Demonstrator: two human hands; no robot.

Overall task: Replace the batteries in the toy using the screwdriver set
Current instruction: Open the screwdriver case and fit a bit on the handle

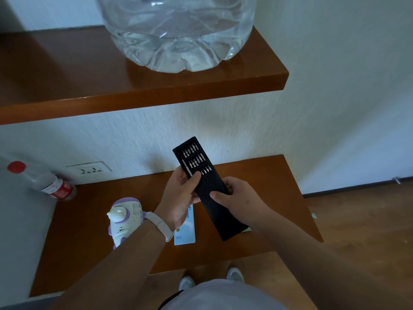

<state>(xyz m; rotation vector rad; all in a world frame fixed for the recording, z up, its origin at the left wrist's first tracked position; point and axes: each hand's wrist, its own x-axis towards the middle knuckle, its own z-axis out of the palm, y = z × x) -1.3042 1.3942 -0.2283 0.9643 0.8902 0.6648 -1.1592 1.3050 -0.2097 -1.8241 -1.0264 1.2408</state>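
A big clear plastic water jug (178, 30) stands on the upper brown wooden shelf (67, 74), near its right end. Below it, a lower brown wooden shelf (89, 231) runs along the white wall.

Above this lower shelf, both hands hold up the long black screwdriver set case (209, 186), tilted with its far end toward the wall. Its inner tray is slid partly out at that far end, showing rows of small metal bits and a slim silver driver handle (187, 168) along the left edge. The left hand (178, 198), with a white wristband (159, 224), grips the case's left side, its thumb lying on the tray. The right hand (241, 198) grips the black sleeve lower down, thumb on top and fingers curled around the right edge.

The white-and-purple plastic toy (125, 218) lies on the lower shelf, left of the left wrist. A flat blue-and-white pack (185, 233) lies just beside it, under the hands. A clear bottle with a red label (53, 186) sits far left, near a white wall socket (89, 170).
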